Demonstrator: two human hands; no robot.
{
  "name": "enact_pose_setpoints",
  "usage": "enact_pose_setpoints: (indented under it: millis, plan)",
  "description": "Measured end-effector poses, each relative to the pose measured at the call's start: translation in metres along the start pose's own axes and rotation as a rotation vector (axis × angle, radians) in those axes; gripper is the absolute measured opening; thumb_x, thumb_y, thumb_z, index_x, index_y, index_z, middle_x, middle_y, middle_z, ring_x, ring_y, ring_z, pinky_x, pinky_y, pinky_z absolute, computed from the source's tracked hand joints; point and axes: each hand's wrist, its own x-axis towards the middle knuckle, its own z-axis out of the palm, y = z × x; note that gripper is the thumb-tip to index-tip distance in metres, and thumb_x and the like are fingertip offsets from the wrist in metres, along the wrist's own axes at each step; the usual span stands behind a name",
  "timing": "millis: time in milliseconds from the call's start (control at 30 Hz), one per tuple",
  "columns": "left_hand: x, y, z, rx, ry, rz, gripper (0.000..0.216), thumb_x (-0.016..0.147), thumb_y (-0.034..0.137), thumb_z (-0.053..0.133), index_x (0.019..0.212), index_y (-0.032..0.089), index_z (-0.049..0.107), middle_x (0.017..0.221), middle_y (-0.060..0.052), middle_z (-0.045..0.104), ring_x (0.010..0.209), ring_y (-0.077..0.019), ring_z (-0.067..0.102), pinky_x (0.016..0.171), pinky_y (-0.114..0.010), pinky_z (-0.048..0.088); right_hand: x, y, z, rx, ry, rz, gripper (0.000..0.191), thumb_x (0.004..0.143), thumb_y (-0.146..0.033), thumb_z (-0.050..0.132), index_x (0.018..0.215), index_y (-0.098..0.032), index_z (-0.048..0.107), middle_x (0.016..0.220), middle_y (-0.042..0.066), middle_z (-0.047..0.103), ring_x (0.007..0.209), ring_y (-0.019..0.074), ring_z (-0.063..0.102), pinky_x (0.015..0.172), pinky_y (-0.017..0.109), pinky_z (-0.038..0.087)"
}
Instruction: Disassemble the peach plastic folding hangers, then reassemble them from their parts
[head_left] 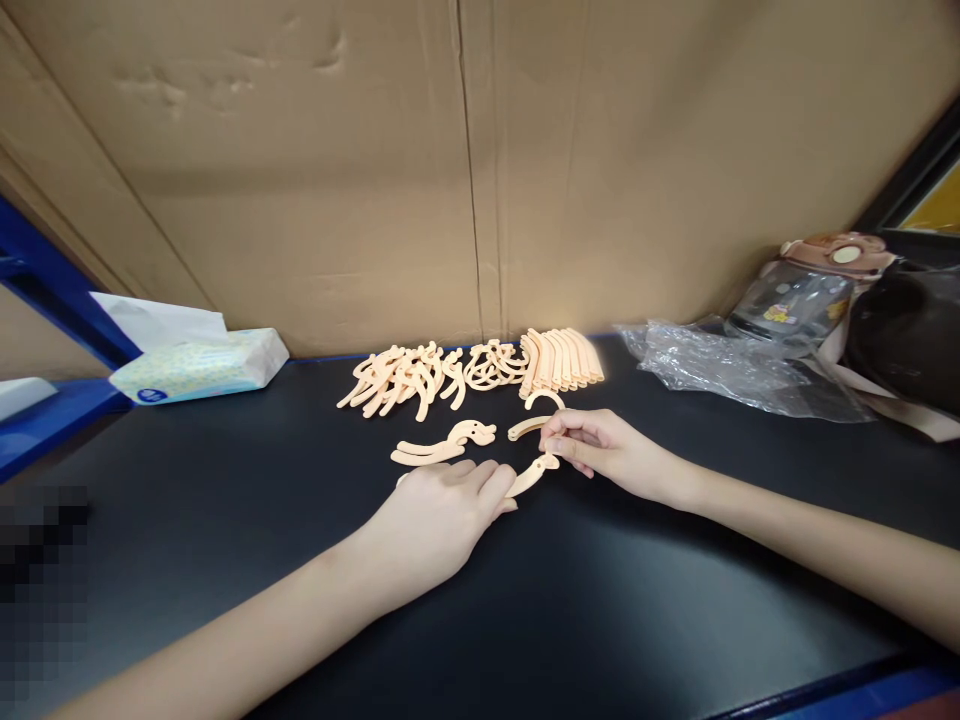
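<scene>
One set (450, 442) looks joined, on the desk (630, 600) just beyond the left hand (448, 508). Unjoined: back pile (421, 382), stack (559, 362). Current piece (526, 479): mid-desk, pale, curved, apparent hole near one end. Left hand closed around it; right hand (589, 440) pinched at its end.

Smooth plastic-looking pieces (528, 478), matt cardboard wall (337, 200), glossy crinkled plastic bag (697, 362)

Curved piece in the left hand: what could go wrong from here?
1. The curved piece might twist or slip, as the left hand covers much of it while the right hand is at its tip.
2. The C-shaped piece, just beyond the right hand, could get knocked.
3. The forked piece might be bumped by the left knuckles.
</scene>
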Motion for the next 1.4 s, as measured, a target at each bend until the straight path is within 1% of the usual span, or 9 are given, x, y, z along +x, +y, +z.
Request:
enact_pose_setpoints:
  millis: [133,433,700,867,1033,1167,1400]
  plan:
    - [-0.0008,-0.0005,0.0019,0.0,0.013,0.001,0.024,0.098,0.024,0.031,0.078,0.018,0.042,0.064,0.003,0.053,0.052,-0.0126,0.053,0.047,-0.025,0.03,-0.0005,-0.0004,-0.0001,0.009,-0.009,-0.008,0.029,0.087,-0.046,0.051,0.083,-0.018,0.056,0.068,-0.002,0.047,0.056,0.0087,0.04,0.053,0.024,0.035]
    - [-0.0007,0.0002,0.0014,0.012,-0.005,0.005,0.02,0.097,0.021,0.035,0.079,0.018,0.043,0.064,0.003,0.053,0.052,-0.0136,0.053,0.046,-0.027,0.03,-0.0001,0.0013,-0.0007,0.062,-0.046,-0.024,0.026,0.089,-0.043,0.05,0.085,-0.017,0.057,0.069,-0.003,0.045,0.057,0.0086,0.038,0.052,0.023,0.033]
    - [0.0003,0.0006,0.0013,0.019,0.01,0.013,0.022,0.097,0.022,0.033,0.078,0.018,0.043,0.064,0.003,0.053,0.052,-0.0129,0.053,0.047,-0.026,0.03,-0.0005,0.0009,0.0003,0.029,-0.018,-0.003,0.028,0.088,-0.044,0.05,0.084,-0.017,0.057,0.067,-0.003,0.044,0.057,0.0089,0.037,0.053,0.024,0.032]
    - [-0.0004,0.0015,0.0018,0.027,0.033,0.012,0.02,0.097,0.022,0.036,0.079,0.018,0.043,0.063,0.003,0.052,0.052,-0.0129,0.053,0.047,-0.026,0.029,-0.0007,0.0023,0.0004,0.007,-0.013,0.007,0.028,0.089,-0.044,0.049,0.083,-0.017,0.056,0.065,-0.004,0.042,0.056,0.0087,0.037,0.052,0.024,0.032]
    - [0.0001,0.0008,0.0026,0.025,0.019,0.009,0.018,0.097,0.021,0.036,0.08,0.018,0.043,0.064,0.004,0.052,0.052,-0.0129,0.053,0.048,-0.026,0.029,0.0009,0.0037,-0.0005,0.081,-0.045,-0.002,0.024,0.089,-0.039,0.051,0.085,-0.016,0.057,0.066,-0.004,0.042,0.057,0.0085,0.038,0.052,0.023,0.033]
    - [0.0012,0.0003,0.0026,0.004,0.009,0.006,0.017,0.097,0.021,0.036,0.081,0.018,0.043,0.065,0.004,0.053,0.054,-0.0129,0.053,0.05,-0.026,0.029,0.003,0.0021,-0.0019,0.138,-0.059,0.016,0.021,0.088,-0.036,0.053,0.084,-0.015,0.058,0.061,-0.005,0.04,0.055,0.0079,0.037,0.052,0.023,0.033]
    - [0.0006,0.0011,0.0027,-0.014,0.028,0.01,0.017,0.097,0.021,0.036,0.082,0.018,0.043,0.065,0.004,0.052,0.054,-0.0131,0.052,0.049,-0.027,0.028,0.0024,0.0009,-0.0027,0.165,-0.079,0.007,0.018,0.088,-0.032,0.055,0.082,-0.015,0.059,0.062,-0.005,0.042,0.056,0.0071,0.037,0.053,0.022,0.032]
